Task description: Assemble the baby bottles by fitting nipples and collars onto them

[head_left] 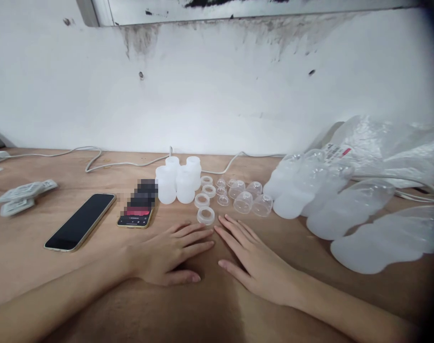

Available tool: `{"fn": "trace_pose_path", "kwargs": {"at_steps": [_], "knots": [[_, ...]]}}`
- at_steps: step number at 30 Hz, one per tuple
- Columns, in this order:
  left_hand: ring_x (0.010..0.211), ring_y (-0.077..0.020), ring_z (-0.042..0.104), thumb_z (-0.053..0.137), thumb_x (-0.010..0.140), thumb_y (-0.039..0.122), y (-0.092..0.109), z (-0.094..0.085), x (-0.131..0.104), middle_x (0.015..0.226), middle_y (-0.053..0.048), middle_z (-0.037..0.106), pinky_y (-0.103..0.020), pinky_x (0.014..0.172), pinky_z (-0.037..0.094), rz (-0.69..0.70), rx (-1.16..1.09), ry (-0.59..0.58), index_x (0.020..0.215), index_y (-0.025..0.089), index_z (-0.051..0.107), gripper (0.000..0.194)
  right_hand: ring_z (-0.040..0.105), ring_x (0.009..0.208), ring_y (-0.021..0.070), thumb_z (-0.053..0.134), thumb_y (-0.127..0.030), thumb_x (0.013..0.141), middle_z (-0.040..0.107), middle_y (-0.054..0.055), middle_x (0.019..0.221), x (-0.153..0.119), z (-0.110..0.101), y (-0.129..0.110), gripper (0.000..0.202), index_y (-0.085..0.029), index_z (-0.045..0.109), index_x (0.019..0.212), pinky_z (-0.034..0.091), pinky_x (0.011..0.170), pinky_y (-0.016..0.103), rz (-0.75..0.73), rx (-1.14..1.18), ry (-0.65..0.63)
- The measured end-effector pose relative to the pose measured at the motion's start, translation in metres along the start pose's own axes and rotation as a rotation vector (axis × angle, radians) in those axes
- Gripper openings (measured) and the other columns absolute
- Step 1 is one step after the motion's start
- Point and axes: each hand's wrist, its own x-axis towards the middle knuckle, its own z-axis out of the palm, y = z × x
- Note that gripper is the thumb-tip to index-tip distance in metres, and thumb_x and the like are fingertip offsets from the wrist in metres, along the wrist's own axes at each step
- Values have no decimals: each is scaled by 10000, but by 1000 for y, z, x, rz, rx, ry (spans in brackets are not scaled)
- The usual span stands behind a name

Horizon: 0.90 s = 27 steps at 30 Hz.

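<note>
I can't read the bag label (334,152); pixelation covers much of the lit phone (138,214); front white bottles (186,189) partly hide the rear ones (194,167)

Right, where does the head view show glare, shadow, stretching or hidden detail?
Head view: glints on the crumpled clear plastic bag and clear plastic domes; head view, shadow low on the brown wooden table; head view, the rightmost frosted white plastic bottle looks stretched; head view, pixelation covers part of the lit rectangular phone.

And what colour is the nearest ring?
The ring is cloudy white, best seen in the head view.
</note>
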Motion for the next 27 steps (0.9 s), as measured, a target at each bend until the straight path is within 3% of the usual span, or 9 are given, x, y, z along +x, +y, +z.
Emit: {"fn": "trace_pose_path", "kwargs": {"at_steps": [4, 9, 27], "knots": [[1307, -290, 163, 459, 811, 472, -1, -1, 0, 1413, -141, 180, -511, 1040, 176, 13, 7, -74, 1374, 146, 176, 710, 32, 1309, 317, 302, -581, 829, 70, 183, 1427, -2, -6, 2, 771, -49, 182, 1374, 183, 1036, 515, -87, 12, -117], [1302, -274, 197, 509, 781, 466, -3, -1, 1, 1404, -120, 231, -482, 1048, 189, 3, -11, -19, 1361, 182, 230, 703, 43, 1312, 311, 336, -586, 815, 76, 172, 1432, -2, -6, 3, 768, -79, 199, 1375, 175, 1039, 511, -64, 45, -84], [1316, -247, 163, 461, 795, 504, -3, -2, 2, 1423, -92, 187, -448, 1061, 165, -14, 27, -71, 1361, 172, 232, 695, 21, 1315, 302, 293, -597, 822, 54, 172, 1435, -3, -3, 3, 770, -78, 180, 1379, 176, 1038, 506, -59, 25, -99]]}}
